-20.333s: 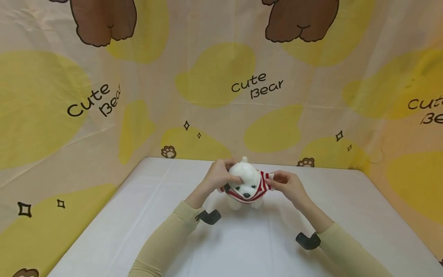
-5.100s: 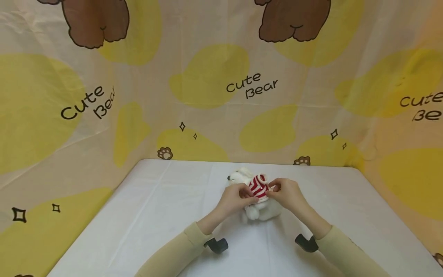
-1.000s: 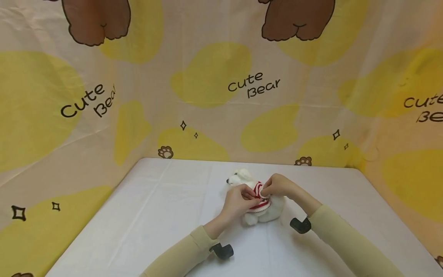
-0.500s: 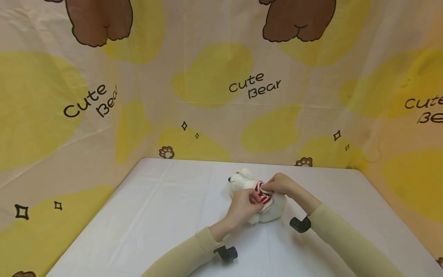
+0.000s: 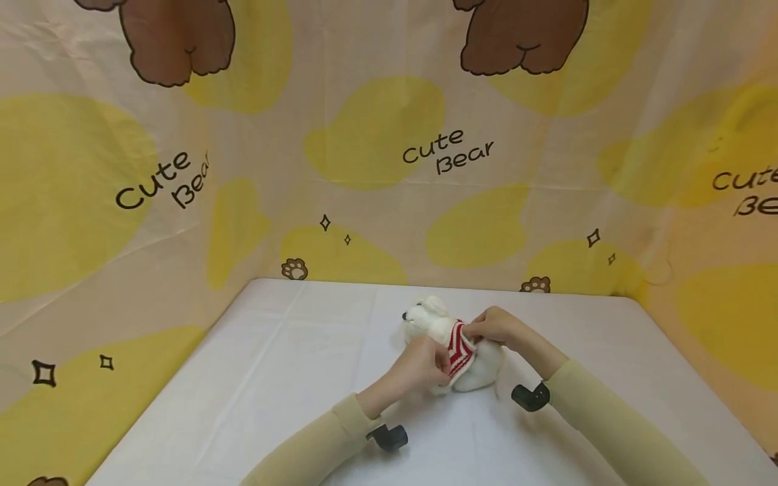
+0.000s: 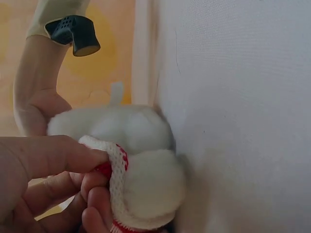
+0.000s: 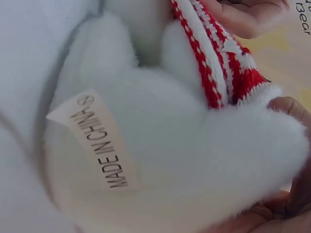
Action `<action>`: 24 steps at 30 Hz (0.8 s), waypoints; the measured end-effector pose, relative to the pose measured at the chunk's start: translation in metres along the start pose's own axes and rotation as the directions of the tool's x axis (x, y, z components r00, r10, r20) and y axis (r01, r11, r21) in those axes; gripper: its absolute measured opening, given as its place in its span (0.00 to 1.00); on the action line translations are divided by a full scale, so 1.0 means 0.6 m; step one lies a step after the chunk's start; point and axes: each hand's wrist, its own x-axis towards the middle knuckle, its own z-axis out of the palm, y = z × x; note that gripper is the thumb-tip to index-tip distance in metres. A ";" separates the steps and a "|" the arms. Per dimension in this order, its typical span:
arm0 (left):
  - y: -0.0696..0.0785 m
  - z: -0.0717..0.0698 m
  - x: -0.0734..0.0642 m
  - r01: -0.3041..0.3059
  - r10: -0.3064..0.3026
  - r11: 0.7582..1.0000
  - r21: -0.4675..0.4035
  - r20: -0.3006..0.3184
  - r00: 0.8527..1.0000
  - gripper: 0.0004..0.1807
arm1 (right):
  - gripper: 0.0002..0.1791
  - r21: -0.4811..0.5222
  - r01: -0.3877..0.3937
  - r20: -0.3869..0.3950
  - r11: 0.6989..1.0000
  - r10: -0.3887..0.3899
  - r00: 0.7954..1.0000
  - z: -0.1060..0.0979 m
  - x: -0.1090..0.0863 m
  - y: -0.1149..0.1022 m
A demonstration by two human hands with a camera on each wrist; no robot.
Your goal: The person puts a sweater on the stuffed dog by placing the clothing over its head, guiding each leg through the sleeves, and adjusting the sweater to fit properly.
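Observation:
A white plush dog (image 5: 483, 368) lies on the table, its head toward the upper left, wearing a red-and-white striped knit sweater (image 5: 460, 347). My left hand (image 5: 422, 364) pinches the sweater's edge; in the left wrist view its thumb and finger hold the white knitted hem (image 6: 116, 179) beside a round fluffy part of the dog. At the dog's back, beside the sweater's rear edge, my right hand (image 5: 495, 325) holds the toy with bent fingers. In the right wrist view those fingers lie partly behind a fluffy lump (image 7: 262, 141), so their exact grip is partly hidden.
The white table (image 5: 292, 364) is bounded by a patterned cloth backdrop (image 5: 365, 202) behind and at both sides. Black curved pieces (image 5: 389, 439) sit at both wrists. A cloth label (image 7: 99, 141) sticks out from the dog's underside.
Long ago the dog faced forward; it now points left. Within the last second my left hand has drawn the sweater's edge down and toward the near side, while the right hand stays at the back.

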 end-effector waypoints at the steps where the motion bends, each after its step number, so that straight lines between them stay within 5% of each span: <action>1: -0.001 -0.002 -0.001 0.005 -0.005 1.000 0.005 0.007 1.000 0.11 | 0.10 0.010 -0.004 0.004 1.000 0.004 1.000 0.001 0.000 0.001; 9: -0.013 -0.015 -0.004 0.021 -0.019 0.994 0.110 -0.017 1.000 0.12 | 0.10 0.055 0.004 0.018 0.998 -0.005 1.000 0.001 -0.003 0.006; 15: -0.021 -0.007 0.010 -0.020 0.020 1.000 0.017 -0.039 0.999 0.10 | 0.09 -0.071 0.048 -0.015 0.996 -0.049 0.999 -0.007 -0.008 0.001; 24: -0.027 -0.005 0.011 0.057 -0.063 0.993 -0.100 -0.053 0.997 0.13 | 0.07 -0.239 0.146 -0.001 0.960 -0.151 0.989 -0.008 -0.022 -0.019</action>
